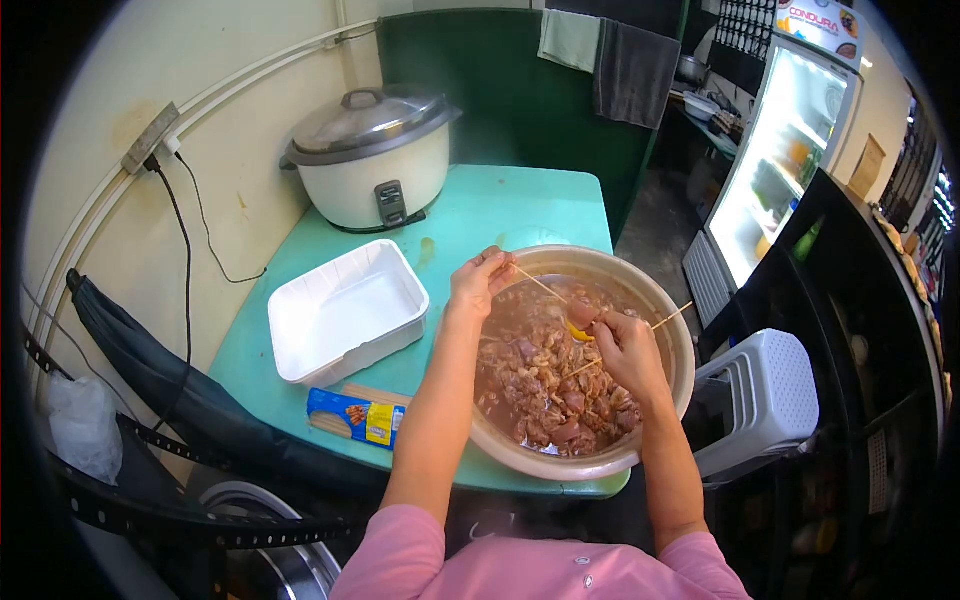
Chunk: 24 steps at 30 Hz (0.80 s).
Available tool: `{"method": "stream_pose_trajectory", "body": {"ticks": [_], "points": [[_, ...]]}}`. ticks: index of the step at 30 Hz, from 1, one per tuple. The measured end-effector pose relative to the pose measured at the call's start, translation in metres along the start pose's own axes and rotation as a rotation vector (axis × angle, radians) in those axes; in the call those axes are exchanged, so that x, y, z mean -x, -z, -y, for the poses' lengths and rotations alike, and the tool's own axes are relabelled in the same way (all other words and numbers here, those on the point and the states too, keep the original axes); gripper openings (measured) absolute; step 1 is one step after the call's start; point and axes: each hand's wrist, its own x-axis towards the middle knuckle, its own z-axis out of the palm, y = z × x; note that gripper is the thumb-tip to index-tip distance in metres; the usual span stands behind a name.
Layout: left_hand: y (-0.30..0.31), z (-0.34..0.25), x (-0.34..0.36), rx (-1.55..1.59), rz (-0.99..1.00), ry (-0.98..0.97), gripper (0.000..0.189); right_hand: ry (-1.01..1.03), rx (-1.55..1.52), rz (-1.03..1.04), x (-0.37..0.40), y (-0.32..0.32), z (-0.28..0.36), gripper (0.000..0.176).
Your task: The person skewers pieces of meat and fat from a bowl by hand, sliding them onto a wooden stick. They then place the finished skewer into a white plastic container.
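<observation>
bamboo skewer [540, 284] slants over the middle of the wide beige basin [560, 468], running between the person's two hands. the left hand [480, 285] is closed, fingertips pinched on the skewer's upper end at the basin's far-left rim, which keeps the stick steady and angled down toward the other hand. the right hand [630, 350] is closed too, over the right half of the basin, its fingers squeezed on a chunk of meat [583, 314] at the skewer's lower tip, with a small yellow piece [578, 333] just under it. two more thin sticks [672, 317] poke out of that same fist, one toward the basin's right rim and one back over the meat; how they are tucked in the palm i cannot tell.

the basin is filled with wet, brownish marinated meat [545, 400], and both hands work directly above it, so likely any drip falls back inside rather than on the counter [510, 205]. the basin sits at the near right edge of this turquoise counter, close to the person's body.

just left of the basin lies a white rectangular tray [345, 312], within easy reach of the left hand. near-left of the basin, a blue packet [355, 415] lies flat at the counter's edge. behind the basin, against the wall, stands a rice cooker [372, 155] with its lid on. right of the basin, off the counter, is a grey plastic stool [760, 400].
</observation>
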Motion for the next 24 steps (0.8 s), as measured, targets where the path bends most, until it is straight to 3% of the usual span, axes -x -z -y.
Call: {"method": "stream_pose_trajectory", "body": {"ticks": [24], "points": [[-0.004, -0.001, 0.004, -0.028, -0.081, -0.063, 0.009, 0.025, -0.018, 0.006, 0.000, -0.005, -0.004, 0.019]]}}
